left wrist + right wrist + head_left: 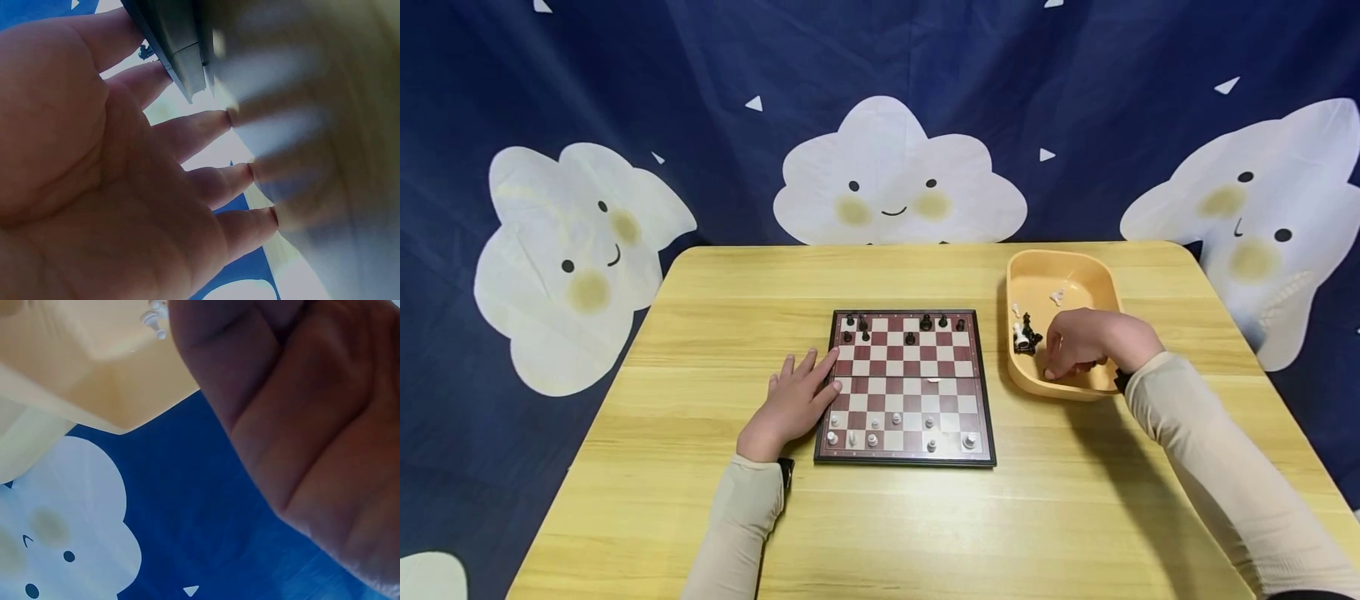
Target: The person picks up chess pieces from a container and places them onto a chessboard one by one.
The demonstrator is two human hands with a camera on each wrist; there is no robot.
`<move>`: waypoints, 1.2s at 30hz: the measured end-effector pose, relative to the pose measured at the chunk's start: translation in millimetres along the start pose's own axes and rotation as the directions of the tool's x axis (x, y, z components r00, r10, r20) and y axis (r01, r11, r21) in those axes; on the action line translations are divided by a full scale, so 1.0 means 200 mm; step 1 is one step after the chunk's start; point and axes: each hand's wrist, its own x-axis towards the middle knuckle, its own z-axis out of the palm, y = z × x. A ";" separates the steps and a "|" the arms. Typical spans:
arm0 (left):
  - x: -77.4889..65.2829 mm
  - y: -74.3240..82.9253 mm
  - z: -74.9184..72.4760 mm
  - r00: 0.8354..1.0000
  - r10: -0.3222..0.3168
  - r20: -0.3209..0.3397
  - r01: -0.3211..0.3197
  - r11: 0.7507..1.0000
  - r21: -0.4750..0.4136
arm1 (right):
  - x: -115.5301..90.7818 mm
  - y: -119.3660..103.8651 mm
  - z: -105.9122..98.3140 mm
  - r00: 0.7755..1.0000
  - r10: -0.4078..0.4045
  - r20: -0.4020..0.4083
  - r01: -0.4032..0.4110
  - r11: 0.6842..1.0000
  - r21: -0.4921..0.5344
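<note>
A chessboard (904, 367) with red and white squares lies on the table. Small black pieces (910, 338) stand along its far rows, and white pieces (897, 418) along its near rows. My left hand (790, 407) rests at the board's left edge, fingers spread and fairly straight; its palm (112, 169) fills much of the left wrist view. To the right, my right hand (1093, 340) reaches down into an orange-yellow tray (1026, 385) with bent fingers. Whatever its fingertips touch is hidden. Black and white pieces (1026, 335) lie in the tray beside that hand.
A pale wooden table (925, 525) carries the board and tray. Behind it hangs a dark blue cloth (722, 50) printed with smiling clouds. Another white piece (1057, 297) lies toward the tray's far side. The tray's raised walls surround the right hand.
</note>
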 end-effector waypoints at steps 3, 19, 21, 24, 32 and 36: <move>0.00 0.00 0.00 1.000 0.004 -0.001 -0.004 1.000 0.006 | 0.00 0.01 0.00 1.000 -0.012 0.003 0.012 1.000 0.007; 0.00 0.00 0.00 1.000 0.001 -0.001 -0.001 1.000 0.003 | 0.01 0.01 0.00 0.996 -0.083 -0.017 0.082 0.996 -0.023; 0.00 0.00 0.00 1.000 0.003 -0.003 -0.003 1.000 0.004 | 0.01 0.02 0.00 0.996 -0.086 -0.017 0.085 0.996 -0.024; 0.00 0.00 0.00 1.000 0.005 -0.004 -0.005 1.000 0.007 | 0.00 0.01 0.00 0.996 -0.087 -0.011 0.086 0.996 -0.025; 0.00 0.01 0.00 1.000 0.004 -0.001 -0.004 1.000 0.006 | 0.01 -0.01 -0.08 0.999 -0.025 -0.033 0.024 0.999 -0.033; 0.00 0.01 0.00 1.000 0.003 -0.004 -0.003 1.000 0.005 | 0.07 0.00 -0.14 0.992 -0.003 -0.125 -0.011 0.994 -0.106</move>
